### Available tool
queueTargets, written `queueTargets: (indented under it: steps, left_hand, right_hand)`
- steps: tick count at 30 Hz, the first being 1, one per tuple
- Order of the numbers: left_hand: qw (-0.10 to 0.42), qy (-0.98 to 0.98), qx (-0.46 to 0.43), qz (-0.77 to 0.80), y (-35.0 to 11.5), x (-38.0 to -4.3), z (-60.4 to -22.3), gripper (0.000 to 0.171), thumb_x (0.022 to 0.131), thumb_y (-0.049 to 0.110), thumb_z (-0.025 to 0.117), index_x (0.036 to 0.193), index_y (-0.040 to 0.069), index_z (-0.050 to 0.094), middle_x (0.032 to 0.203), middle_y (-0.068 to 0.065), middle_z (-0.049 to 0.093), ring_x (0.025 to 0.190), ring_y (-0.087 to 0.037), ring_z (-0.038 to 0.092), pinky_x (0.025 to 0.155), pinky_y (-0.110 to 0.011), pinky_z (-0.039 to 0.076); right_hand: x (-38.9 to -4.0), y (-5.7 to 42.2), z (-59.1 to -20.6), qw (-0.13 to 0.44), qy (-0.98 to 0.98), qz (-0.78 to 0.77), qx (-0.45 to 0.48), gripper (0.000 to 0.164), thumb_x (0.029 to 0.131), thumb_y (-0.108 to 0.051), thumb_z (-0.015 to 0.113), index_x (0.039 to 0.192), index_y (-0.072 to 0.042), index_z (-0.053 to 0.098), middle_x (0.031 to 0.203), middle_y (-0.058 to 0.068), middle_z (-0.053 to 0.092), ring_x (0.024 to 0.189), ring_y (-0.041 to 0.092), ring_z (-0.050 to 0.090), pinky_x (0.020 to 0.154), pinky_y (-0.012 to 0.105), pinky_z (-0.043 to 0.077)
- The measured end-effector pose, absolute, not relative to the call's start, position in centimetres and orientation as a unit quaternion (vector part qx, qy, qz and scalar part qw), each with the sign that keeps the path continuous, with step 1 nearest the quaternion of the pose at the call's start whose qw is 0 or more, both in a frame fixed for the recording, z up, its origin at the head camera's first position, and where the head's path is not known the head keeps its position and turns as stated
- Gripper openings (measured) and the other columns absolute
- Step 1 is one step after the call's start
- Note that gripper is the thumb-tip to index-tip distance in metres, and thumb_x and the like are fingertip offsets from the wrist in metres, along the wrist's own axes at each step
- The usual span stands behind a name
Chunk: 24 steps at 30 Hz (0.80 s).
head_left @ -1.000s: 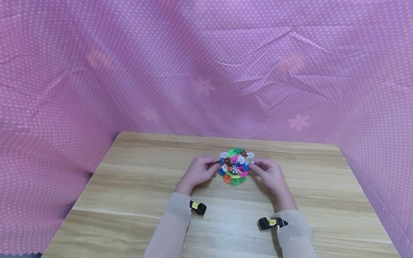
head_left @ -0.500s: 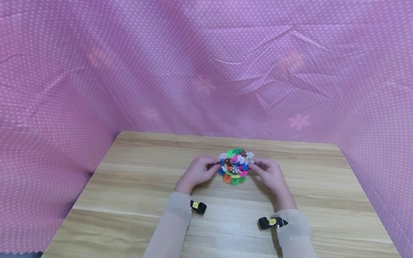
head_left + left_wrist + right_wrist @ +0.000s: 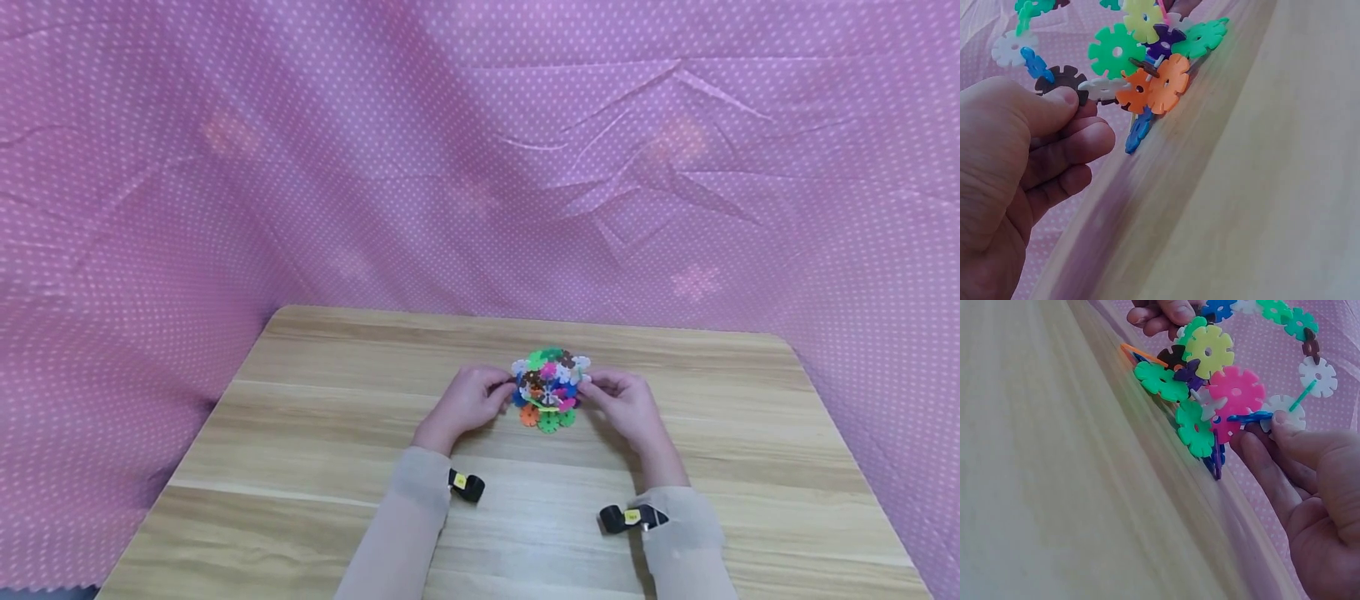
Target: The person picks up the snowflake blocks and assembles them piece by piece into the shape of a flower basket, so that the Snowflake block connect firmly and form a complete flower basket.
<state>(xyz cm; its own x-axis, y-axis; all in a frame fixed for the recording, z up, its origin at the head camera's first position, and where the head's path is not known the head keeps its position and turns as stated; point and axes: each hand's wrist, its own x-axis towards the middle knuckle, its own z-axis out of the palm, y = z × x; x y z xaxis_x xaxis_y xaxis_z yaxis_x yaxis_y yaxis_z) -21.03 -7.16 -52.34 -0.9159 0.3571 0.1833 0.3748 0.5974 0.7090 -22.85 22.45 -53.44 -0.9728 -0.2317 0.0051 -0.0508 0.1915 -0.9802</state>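
Observation:
A structure of interlocking plastic snowflake discs (image 3: 550,393), in many colours, stands on the table between the two hands. My left hand (image 3: 468,402) is at its left side. In the left wrist view, the thumb and fingers pinch a dark brown disc (image 3: 1067,80), beside a white disc (image 3: 1105,89) and orange discs (image 3: 1169,84). From the right, my right hand (image 3: 628,410) pinches a white disc (image 3: 1287,412) between thumb and fingers. Near it are a pink disc (image 3: 1237,390) and a blue one (image 3: 1249,417) seen edge-on. The right wrist view shows a curved row of discs at the top.
The wood-grain table (image 3: 300,433) extends around both arms. Pink dotted cloth (image 3: 480,167) hangs behind it and along both sides. Each wrist wears a black camera strap; the left camera (image 3: 471,488) and right camera (image 3: 613,520) sit just above the tabletop.
My left hand has shifted slightly to the right, and the front of the disc structure has moved a little with it. The right hand stays almost still. Both hands keep their hold.

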Motion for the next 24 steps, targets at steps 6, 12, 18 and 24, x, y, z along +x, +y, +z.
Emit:
queueTargets:
  steps: [6,12,18,24]
  left_hand:
    - [0.021,-0.908,-0.215,-0.36,-6.7,-21.0,-52.1,0.026,0.111,0.019,0.067,0.086,0.013,0.073,0.072,0.012,0.064,0.065,-0.005,0.06,0.071,-0.027,0.057]
    - [0.027,-0.907,-0.224,-0.357,-6.6,-21.0,-52.3,0.024,0.111,0.018,0.067,0.089,0.013,0.075,0.073,0.013,0.065,0.066,-0.005,0.06,0.07,-0.027,0.057]
    - [0.027,-0.9,-0.189,-0.391,-7.2,-20.8,-52.7,0.016,0.108,0.02,0.069,0.114,0.011,0.081,0.104,-0.001,0.08,0.089,-0.011,0.072,0.086,-0.034,0.063]
    - [0.032,-0.899,-0.17,-0.403,-8.1,-20.8,-52.8,0.019,0.107,0.022,0.071,0.119,0.012,0.082,0.11,-0.001,0.08,0.093,-0.011,0.071,0.087,-0.033,0.061]
  right_hand:
    - [-22.7,22.6,-53.2,0.074,0.774,-0.623,-0.078,0.024,0.101,-0.008,0.079,0.119,0.007,0.076,0.114,0.023,0.079,0.101,0.024,0.079,0.089,0.023,0.061]
    - [-22.7,22.9,-53.3,0.072,0.781,-0.615,-0.077,0.024,0.101,-0.008,0.079,0.119,0.007,0.076,0.114,0.022,0.08,0.098,0.017,0.078,0.089,0.022,0.061]
    - [-22.5,22.9,-53.4,0.066,0.776,-0.619,-0.096,0.024,0.1,-0.009,0.08,0.119,0.005,0.076,0.114,0.021,0.08,0.098,0.017,0.078,0.091,0.023,0.061]
    - [-22.5,22.7,-53.6,0.065,0.778,-0.613,-0.118,0.024,0.099,-0.008,0.081,0.119,0.004,0.077,0.114,0.02,0.08,0.102,0.032,0.079,0.091,0.025,0.062]
